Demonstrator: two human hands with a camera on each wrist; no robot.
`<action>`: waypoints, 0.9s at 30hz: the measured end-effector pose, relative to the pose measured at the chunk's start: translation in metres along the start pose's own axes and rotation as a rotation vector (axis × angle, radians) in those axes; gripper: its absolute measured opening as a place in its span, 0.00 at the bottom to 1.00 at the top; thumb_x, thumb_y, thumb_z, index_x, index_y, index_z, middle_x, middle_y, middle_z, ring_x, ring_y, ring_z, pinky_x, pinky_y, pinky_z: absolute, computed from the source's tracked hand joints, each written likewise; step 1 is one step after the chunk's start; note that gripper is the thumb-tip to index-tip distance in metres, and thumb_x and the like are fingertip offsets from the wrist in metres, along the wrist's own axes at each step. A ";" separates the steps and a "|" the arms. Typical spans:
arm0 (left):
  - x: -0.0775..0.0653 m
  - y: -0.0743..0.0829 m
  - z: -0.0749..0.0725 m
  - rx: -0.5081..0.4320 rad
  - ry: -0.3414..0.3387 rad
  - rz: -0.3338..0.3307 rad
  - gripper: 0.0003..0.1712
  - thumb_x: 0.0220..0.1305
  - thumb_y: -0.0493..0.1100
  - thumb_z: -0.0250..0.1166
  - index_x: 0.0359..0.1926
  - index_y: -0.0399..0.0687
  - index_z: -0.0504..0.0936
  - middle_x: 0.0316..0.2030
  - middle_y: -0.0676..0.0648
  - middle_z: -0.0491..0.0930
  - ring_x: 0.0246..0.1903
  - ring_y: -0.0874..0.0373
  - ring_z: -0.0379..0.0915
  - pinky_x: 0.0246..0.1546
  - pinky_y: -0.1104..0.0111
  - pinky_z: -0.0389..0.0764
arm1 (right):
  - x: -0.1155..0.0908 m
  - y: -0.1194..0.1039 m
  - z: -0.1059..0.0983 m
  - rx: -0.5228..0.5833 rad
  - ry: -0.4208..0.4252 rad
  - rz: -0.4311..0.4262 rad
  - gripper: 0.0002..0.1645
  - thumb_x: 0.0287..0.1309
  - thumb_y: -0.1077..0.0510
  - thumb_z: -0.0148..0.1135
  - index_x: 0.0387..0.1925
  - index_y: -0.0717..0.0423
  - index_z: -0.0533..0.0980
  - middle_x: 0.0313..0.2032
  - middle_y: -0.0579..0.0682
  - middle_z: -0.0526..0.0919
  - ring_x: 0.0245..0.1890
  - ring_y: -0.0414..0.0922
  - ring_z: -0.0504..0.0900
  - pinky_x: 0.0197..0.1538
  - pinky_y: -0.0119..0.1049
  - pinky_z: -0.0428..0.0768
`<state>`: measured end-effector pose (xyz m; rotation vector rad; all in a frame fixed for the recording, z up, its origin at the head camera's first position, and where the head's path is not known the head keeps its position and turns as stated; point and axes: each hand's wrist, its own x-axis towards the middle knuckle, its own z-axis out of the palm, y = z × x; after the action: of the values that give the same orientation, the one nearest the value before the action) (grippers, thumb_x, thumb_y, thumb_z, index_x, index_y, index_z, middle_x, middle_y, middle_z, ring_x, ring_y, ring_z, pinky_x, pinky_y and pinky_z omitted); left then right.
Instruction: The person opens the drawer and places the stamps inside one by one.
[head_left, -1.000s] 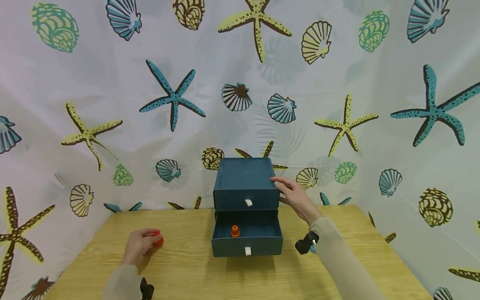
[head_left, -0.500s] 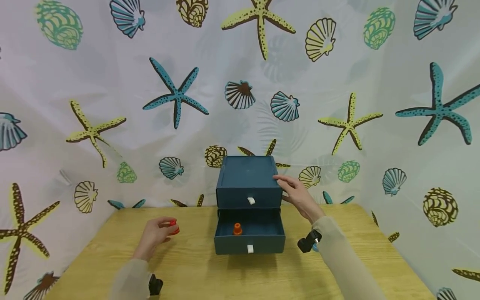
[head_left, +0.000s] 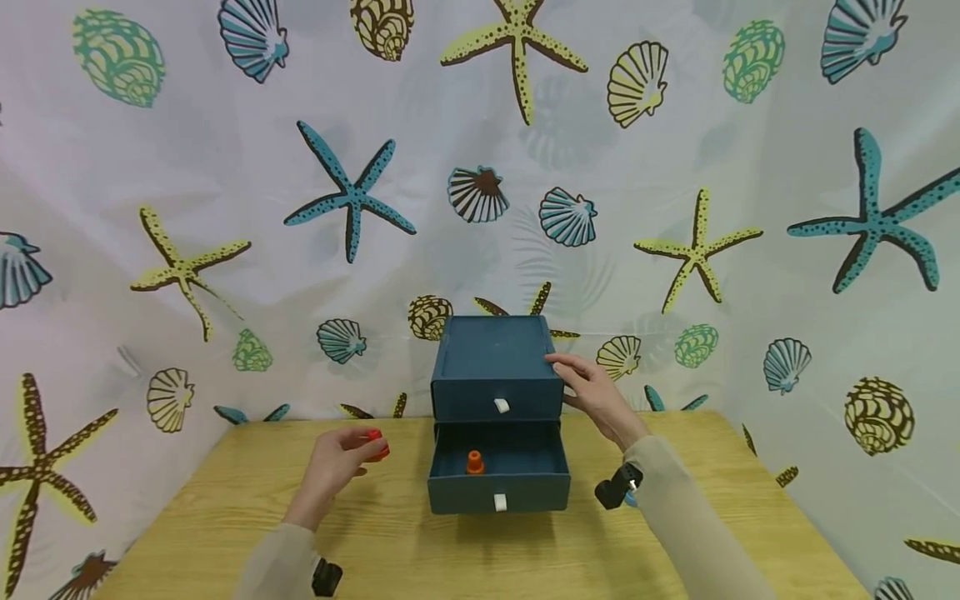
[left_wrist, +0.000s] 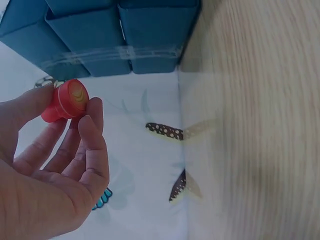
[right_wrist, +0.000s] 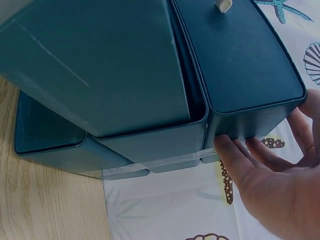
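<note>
My left hand (head_left: 333,467) pinches a small red toy stamp (head_left: 377,446) between thumb and fingers, above the table left of the blue drawer cabinet (head_left: 498,350). In the left wrist view, the red stamp's round end shows a yellow mark. The cabinet's middle drawer (head_left: 498,493) is pulled out, and a similar orange stamp (head_left: 475,463) stands inside it on the left. With fingertips at the top right edge, my right hand (head_left: 596,400) holds the cabinet's side. In the right wrist view its fingers (right_wrist: 232,157) lie along the side of the top section.
The cabinet stands on a wooden table (head_left: 405,542) near a cloth backdrop (head_left: 480,267) printed with shells and starfish. White tabs serve as drawer pulls. A small blue object (head_left: 631,498) lies on the right, partly hidden by the right wrist camera.
My left hand has lifted the red stamp and carried it to the right, closer to the cabinet. My right hand stays on the cabinet; the drawer and orange stamp have not moved.
</note>
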<state>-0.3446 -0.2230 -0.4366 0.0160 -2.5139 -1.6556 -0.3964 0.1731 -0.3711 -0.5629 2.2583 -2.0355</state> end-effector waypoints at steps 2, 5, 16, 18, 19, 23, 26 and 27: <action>-0.002 0.005 0.002 0.001 -0.003 0.013 0.26 0.66 0.50 0.66 0.59 0.40 0.78 0.52 0.39 0.82 0.43 0.56 0.81 0.41 0.63 0.83 | 0.000 0.000 0.000 0.002 -0.005 -0.002 0.27 0.74 0.48 0.49 0.68 0.53 0.68 0.73 0.55 0.57 0.75 0.56 0.54 0.69 0.58 0.64; -0.005 0.015 0.004 -0.018 -0.014 0.040 0.24 0.66 0.50 0.65 0.58 0.41 0.79 0.49 0.41 0.83 0.42 0.55 0.81 0.41 0.64 0.83 | 0.000 -0.002 0.000 0.006 -0.006 -0.004 0.26 0.74 0.48 0.49 0.68 0.53 0.68 0.73 0.55 0.57 0.75 0.56 0.53 0.70 0.58 0.64; -0.011 0.049 0.016 -0.040 -0.061 0.084 0.24 0.61 0.56 0.69 0.49 0.43 0.83 0.41 0.45 0.85 0.37 0.53 0.81 0.37 0.65 0.80 | -0.001 -0.003 0.000 0.011 -0.002 0.002 0.27 0.74 0.49 0.49 0.68 0.54 0.68 0.74 0.55 0.57 0.75 0.57 0.53 0.70 0.58 0.64; -0.011 0.053 0.019 -0.038 -0.070 0.093 0.24 0.61 0.57 0.69 0.49 0.44 0.84 0.39 0.45 0.85 0.36 0.54 0.81 0.36 0.66 0.80 | -0.001 -0.003 0.000 0.009 -0.003 0.000 0.27 0.74 0.49 0.49 0.68 0.54 0.67 0.74 0.55 0.56 0.75 0.57 0.53 0.70 0.58 0.64; -0.012 0.055 0.021 -0.038 -0.075 0.097 0.24 0.61 0.57 0.69 0.48 0.44 0.84 0.39 0.45 0.85 0.35 0.54 0.81 0.35 0.66 0.79 | -0.002 -0.003 0.000 0.008 -0.004 -0.001 0.27 0.75 0.49 0.49 0.68 0.54 0.67 0.74 0.55 0.56 0.75 0.57 0.53 0.70 0.58 0.64; -0.012 0.062 0.026 -0.053 -0.074 0.108 0.24 0.60 0.56 0.70 0.47 0.44 0.84 0.37 0.47 0.85 0.34 0.54 0.82 0.33 0.67 0.79 | -0.002 -0.003 0.000 0.007 -0.006 0.001 0.27 0.75 0.49 0.48 0.69 0.54 0.67 0.74 0.55 0.56 0.75 0.57 0.53 0.70 0.58 0.64; -0.013 0.066 0.029 -0.067 -0.075 0.112 0.22 0.60 0.56 0.70 0.46 0.44 0.84 0.36 0.47 0.86 0.34 0.52 0.82 0.32 0.67 0.78 | -0.002 -0.004 0.000 0.006 -0.007 0.005 0.27 0.75 0.49 0.48 0.69 0.54 0.67 0.74 0.56 0.56 0.75 0.57 0.53 0.70 0.58 0.63; -0.013 0.067 0.031 -0.071 -0.077 0.113 0.22 0.60 0.56 0.70 0.45 0.44 0.84 0.36 0.47 0.86 0.34 0.52 0.82 0.32 0.67 0.78 | -0.002 -0.004 0.000 0.005 -0.008 0.006 0.27 0.75 0.49 0.48 0.69 0.54 0.67 0.74 0.56 0.56 0.75 0.57 0.53 0.70 0.58 0.63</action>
<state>-0.3312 -0.1671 -0.3882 -0.1962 -2.4577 -1.7311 -0.3935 0.1733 -0.3681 -0.5613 2.2468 -2.0322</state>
